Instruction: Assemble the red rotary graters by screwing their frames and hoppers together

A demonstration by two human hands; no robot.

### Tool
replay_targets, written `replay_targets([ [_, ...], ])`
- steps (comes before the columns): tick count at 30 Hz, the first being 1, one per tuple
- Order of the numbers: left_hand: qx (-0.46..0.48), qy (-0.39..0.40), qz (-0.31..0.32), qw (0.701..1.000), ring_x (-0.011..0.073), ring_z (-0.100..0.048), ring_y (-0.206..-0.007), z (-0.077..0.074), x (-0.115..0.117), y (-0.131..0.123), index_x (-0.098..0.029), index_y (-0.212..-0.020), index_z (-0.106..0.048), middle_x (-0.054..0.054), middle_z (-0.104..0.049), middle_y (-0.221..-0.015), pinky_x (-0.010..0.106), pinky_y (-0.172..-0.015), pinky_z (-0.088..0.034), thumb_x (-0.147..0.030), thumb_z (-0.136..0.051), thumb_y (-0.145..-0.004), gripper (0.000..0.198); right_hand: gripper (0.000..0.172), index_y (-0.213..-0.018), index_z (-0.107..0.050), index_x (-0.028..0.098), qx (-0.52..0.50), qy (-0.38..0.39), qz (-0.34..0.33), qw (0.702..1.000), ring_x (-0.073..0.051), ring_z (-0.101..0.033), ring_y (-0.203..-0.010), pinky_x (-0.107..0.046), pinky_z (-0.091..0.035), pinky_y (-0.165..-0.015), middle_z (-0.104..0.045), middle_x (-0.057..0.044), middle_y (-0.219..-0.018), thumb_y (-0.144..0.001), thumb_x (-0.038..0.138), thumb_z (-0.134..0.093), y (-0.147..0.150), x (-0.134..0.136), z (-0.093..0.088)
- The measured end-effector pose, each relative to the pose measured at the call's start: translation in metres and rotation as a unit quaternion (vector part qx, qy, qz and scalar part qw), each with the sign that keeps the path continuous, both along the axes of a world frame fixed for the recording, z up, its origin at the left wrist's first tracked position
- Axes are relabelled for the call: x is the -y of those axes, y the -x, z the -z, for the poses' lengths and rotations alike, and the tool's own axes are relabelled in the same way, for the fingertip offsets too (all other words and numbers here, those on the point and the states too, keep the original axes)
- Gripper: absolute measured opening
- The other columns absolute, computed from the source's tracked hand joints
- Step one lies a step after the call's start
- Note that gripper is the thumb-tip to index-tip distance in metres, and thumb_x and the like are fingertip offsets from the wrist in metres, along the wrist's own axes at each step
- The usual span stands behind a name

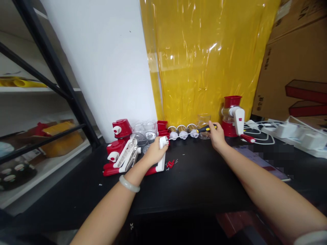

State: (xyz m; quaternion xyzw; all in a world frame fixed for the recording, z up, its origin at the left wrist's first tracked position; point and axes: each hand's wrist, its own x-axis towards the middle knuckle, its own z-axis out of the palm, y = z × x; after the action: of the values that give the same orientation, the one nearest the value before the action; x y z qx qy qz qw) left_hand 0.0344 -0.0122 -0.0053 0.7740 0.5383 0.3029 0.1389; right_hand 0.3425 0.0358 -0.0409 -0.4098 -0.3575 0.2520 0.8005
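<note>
My left hand [154,152] is closed around a white crank handle [160,164] with a red grip, held just over the black table. In my right hand [217,136] is a screwdriver [203,129] with a black and yellow handle. Its long shaft points left, and the tip meets the white end of the crank handle, near my left fingers. Small red parts [170,164] and several screws [176,161] lie on the table right of the crank. Left of my left hand rest more white crank handles [129,153] with red grips.
Red housings [122,128], clear plastic parts [150,126] and several metal grater drums [182,132] line the back. An assembled red and white rotary grater [232,117] stands at right, near a power strip [304,137] with cables. A tablet-like device [260,161] lies under my right forearm.
</note>
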Motion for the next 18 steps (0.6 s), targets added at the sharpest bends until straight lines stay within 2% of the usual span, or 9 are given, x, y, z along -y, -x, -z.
replay_targets([
  [3, 0.008, 0.000, 0.006, 1.000, 0.0302, -0.069, -0.107, 0.001, -0.002, 0.001, -0.019, -0.125, -0.052, 0.012, -0.073, -0.113, 0.040, -0.092, -0.049, -0.035, -0.057, -0.088, 0.041, 0.035, -0.077, -0.055, 0.024, -0.039, -0.021, -0.021, 0.999, -0.010, -0.051, -0.051, -0.021, -0.039, -0.043, -0.053, 0.007, -0.064, -0.063, 0.047, -0.077, 0.003, 0.002, -0.006],
  [6, 0.014, 0.005, 0.010, 1.000, 0.0285, -0.069, -0.104, 0.000, -0.003, 0.002, -0.020, -0.121, -0.052, 0.009, -0.073, -0.109, 0.039, -0.092, -0.049, -0.030, -0.059, -0.084, 0.039, 0.029, -0.074, -0.055, 0.023, -0.099, -0.046, -0.056, 0.992, -0.011, -0.056, -0.059, -0.022, -0.045, -0.048, -0.055, 0.006, -0.068, -0.058, 0.038, -0.073, 0.004, 0.005, -0.013],
  [10, 0.022, 0.012, 0.010, 1.000, 0.0270, -0.068, -0.103, 0.000, -0.003, 0.002, -0.022, -0.120, -0.051, 0.006, -0.072, -0.107, 0.037, -0.092, -0.049, -0.029, -0.060, -0.082, 0.040, 0.030, -0.074, -0.055, 0.024, -0.109, -0.075, -0.082, 0.988, -0.014, -0.059, -0.068, -0.026, -0.051, -0.054, -0.058, 0.005, -0.072, -0.061, 0.045, -0.072, 0.003, 0.011, -0.018],
  [14, 0.064, 0.008, 0.013, 0.998, 0.0269, -0.067, -0.104, -0.001, -0.004, 0.002, -0.022, -0.113, -0.051, 0.007, -0.070, -0.110, 0.038, -0.093, -0.048, -0.035, -0.062, -0.083, 0.034, 0.039, -0.074, -0.054, 0.025, -0.031, -0.052, -0.024, 0.998, -0.014, -0.057, -0.063, -0.025, -0.046, -0.050, -0.055, 0.004, -0.067, -0.073, 0.061, -0.068, 0.000, 0.016, -0.019],
  [18, 0.111, 0.017, 0.028, 0.993, 0.0269, -0.068, -0.103, -0.001, -0.006, 0.002, -0.022, -0.106, -0.053, 0.006, -0.071, -0.106, 0.039, -0.093, -0.050, -0.047, -0.063, -0.085, 0.034, 0.039, -0.074, -0.053, 0.025, 0.024, -0.032, 0.023, 0.999, -0.014, -0.052, -0.058, -0.025, -0.044, -0.051, -0.050, 0.005, -0.063, -0.071, 0.056, -0.077, -0.001, 0.017, -0.020],
])
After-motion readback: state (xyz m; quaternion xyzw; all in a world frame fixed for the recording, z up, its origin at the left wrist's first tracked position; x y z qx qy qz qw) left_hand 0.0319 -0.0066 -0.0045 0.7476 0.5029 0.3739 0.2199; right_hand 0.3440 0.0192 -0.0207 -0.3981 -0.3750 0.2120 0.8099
